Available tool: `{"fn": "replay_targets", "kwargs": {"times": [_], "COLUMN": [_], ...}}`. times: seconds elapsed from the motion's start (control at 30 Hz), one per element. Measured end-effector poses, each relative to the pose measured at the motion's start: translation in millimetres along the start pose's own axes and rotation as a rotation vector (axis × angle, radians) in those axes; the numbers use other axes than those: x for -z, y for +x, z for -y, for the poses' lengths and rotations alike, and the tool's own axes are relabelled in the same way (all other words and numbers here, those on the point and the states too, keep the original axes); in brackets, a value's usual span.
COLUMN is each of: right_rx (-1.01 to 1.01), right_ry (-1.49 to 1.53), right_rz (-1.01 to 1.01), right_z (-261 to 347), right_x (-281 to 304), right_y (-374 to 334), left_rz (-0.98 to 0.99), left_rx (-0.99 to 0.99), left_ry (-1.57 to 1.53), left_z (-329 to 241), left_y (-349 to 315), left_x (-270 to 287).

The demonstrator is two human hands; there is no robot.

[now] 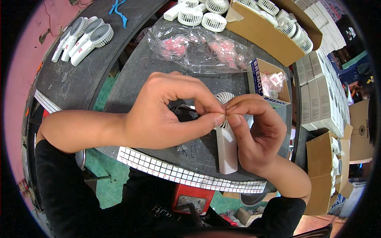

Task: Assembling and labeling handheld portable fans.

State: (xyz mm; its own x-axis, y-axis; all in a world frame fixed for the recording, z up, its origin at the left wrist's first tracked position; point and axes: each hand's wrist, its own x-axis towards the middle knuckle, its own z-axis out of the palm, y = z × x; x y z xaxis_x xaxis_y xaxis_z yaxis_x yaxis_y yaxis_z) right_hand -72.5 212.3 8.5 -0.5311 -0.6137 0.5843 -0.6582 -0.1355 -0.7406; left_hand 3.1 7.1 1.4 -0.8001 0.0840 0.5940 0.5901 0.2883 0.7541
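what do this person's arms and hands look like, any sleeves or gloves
The left hand and right hand are gloveless. The forearms are bare, below a black left sleeve and black right sleeve. No watch or ring shows.

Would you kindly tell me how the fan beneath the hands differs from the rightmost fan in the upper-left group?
The near fan shows white grille ribs; the rightmost fan shows a grey grille face. The near fan's handle points toward the person; the rightmost fan's slants leftward. The left hand and right hand partly hide the near fan, but not the rightmost fan. Both have white handles.
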Motion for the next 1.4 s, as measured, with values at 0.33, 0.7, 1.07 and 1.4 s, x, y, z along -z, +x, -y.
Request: {"fn": "replay_targets", "kwargs": {"times": [0.33,0.7,1.07,1.4], "right_rx": [0.009,0.063,0.062,-0.153], "right_ry": [0.010,-0.046,0.034,0.386], "right_rz": [0.041,0.053,0.052,-0.115], "right_z": [-0.3,-4.1,-5.1,-8.4], "right_x": [3.4,4.7,0.4,-2.1], "right_y": [0.3,0.1,-0.1,-2.9], "left_rz": [0.003,-0.001,0.029,0.041], "left_rx": [0.027,0.013,-0.034,0.056], "left_ry": [-0.004,-0.024,-0.009,0.020], "left_z": [-3.8,-1.0,-0.2,-1.7], "left_y": [0.7,-0.6,0.4,1.4], "left_x": [0.4,1.9,2.1,5.5]}}
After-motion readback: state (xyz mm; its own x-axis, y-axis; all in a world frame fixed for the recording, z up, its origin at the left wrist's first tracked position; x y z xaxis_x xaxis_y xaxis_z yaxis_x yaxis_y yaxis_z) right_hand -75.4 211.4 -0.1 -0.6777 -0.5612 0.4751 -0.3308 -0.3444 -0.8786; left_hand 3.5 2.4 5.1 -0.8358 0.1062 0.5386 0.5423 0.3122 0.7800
